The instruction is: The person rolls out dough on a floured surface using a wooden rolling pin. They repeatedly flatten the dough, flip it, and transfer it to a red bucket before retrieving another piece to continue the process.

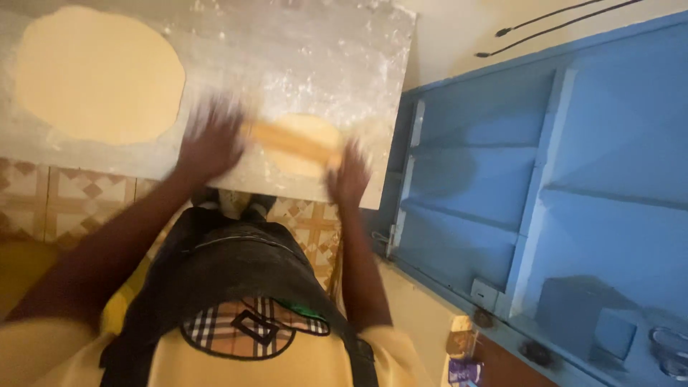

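Far to the left of both hands, a large rolled-out dough round (97, 72) is seen lying flat on the floured board (301, 43), well apart from the work. The left hand (211, 143) is spread open, palm down, over the left end of a wooden rolling pin (290, 140); it is blurred, so the fingers cannot be told apart. The pin lies across a smaller dough disc (308, 147), which sits between the two hands, near the board's front edge. The right hand (349, 175) is laid flat and open on the pin's right end, nothing being gripped.

The dough is judged soft, light and easily torn or stuck where flour is thin; it is best lifted from beneath, at the rim. The pin is judged stiff and apt to roll freely, best pressed at both ends.

Little room is left toward the body, the front edge lying just below the hands. Just right of the right hand the board ends, and a blue panelled door (545, 179) stands beyond. Open floured surface is found ahead of the hands.
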